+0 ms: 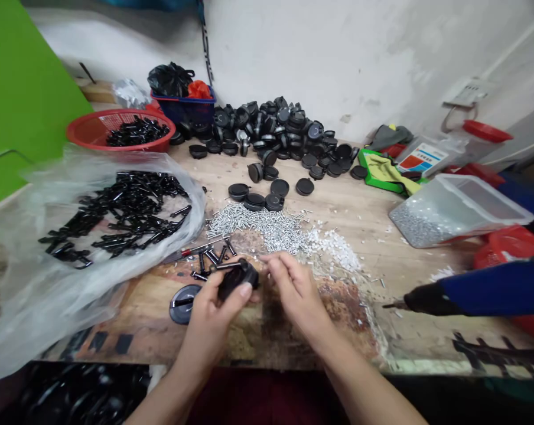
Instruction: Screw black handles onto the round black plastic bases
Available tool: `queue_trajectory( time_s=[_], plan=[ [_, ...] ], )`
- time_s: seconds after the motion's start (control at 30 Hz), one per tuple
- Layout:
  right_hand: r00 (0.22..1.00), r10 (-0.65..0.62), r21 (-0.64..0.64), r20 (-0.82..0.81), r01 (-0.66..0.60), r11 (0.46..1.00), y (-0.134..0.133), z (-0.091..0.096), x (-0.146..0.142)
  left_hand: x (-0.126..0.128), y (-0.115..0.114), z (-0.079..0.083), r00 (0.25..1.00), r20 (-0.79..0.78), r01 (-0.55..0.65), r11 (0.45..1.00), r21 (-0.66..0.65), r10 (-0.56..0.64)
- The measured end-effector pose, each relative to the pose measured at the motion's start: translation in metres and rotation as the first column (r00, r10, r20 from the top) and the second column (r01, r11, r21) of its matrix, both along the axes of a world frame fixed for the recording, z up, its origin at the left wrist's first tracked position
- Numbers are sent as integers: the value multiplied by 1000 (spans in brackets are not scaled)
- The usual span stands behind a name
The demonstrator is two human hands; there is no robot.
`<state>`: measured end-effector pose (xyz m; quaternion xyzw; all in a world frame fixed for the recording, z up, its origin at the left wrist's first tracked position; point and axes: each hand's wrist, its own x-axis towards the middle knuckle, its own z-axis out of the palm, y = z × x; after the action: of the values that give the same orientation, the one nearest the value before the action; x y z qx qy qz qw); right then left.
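Observation:
My left hand is closed around a black round plastic part, with a glossy black stem-like piece lying along its top. Close to its right side, my right hand pinches thumb against forefinger. A small light tip shows at those fingertips, too small to name. Beside my left hand a flat black disc with a raised bar lies on the worn board. Several loose black stems lie just behind my left hand, near a screwdriver. Behind my hands is a heap of silver screws next to small white pieces.
Black stems fill a clear plastic bag and a red basket. Black round parts pile against the wall. At right are a clear bin of small metal pieces, a green tray and a blue power screwdriver pointing inward.

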<state>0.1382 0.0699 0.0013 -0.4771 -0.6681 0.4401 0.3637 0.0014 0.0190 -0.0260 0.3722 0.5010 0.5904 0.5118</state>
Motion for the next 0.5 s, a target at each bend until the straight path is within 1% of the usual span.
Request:
queue_trajectory(
  time_s=[0.03,0.07,0.1,0.13,0.17,0.27,0.33,0.4,0.5],
  plan=[
    [992,-35,104,124,22,994,13,1,-6,-2,3,4,983,185,13,998,-59,-2],
    [969,-71,193,238,24,981,26,0,-14,-5,5,9,945,326,35,995,-93,-3],
    [929,-92,260,359,-4,966,39,-2,-23,-7,7,13,907,421,57,992,-110,-6],
    [865,-108,302,490,-52,952,53,-7,-32,-9,8,16,877,480,76,990,-121,-9],
    [831,-112,309,545,-75,948,65,-12,-42,-12,9,18,858,514,87,988,-131,-7],
    [760,-106,291,642,-113,950,94,-32,-66,-17,9,21,843,537,78,984,-158,19],
    [724,-103,278,682,-126,952,105,-42,-76,-19,8,19,850,525,61,983,-173,39],
    [702,-99,270,706,-137,953,110,-46,-81,-21,8,16,857,514,63,983,-172,35],
    [701,-97,273,707,-143,951,108,-44,-81,-23,8,11,865,501,71,985,-159,19]
  ],
)
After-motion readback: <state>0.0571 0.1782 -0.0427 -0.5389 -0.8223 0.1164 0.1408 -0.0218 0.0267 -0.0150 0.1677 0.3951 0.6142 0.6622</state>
